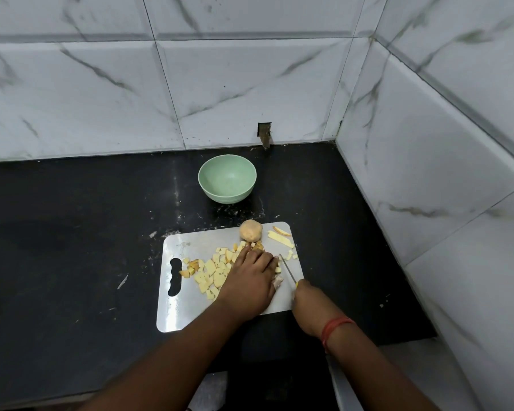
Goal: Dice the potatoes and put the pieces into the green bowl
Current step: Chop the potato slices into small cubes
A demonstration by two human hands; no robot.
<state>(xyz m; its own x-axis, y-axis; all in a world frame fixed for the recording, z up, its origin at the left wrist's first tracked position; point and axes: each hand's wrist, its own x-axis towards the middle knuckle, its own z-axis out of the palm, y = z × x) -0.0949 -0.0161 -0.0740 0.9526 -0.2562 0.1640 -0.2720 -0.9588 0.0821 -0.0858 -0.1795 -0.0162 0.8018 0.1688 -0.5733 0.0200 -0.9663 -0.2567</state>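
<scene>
A white cutting board (175,310) lies on the black counter. Several pale potato dice (209,274) are heaped on its middle left. A whole potato (250,230) sits at the board's far edge, with a few cut strips (280,239) to its right. My left hand (251,280) lies palm down over the potato pieces at the board's centre, fingers pointing away; what is under it is hidden. My right hand (309,304) grips a knife (287,269) by its yellow handle, blade pointing forward just right of my left hand. The green bowl (227,178) stands empty beyond the board.
White marble tile walls close the counter at the back and on the right (428,188). Small scraps and specks lie on the black counter (72,247) around the board. The counter's front edge runs just below my forearms.
</scene>
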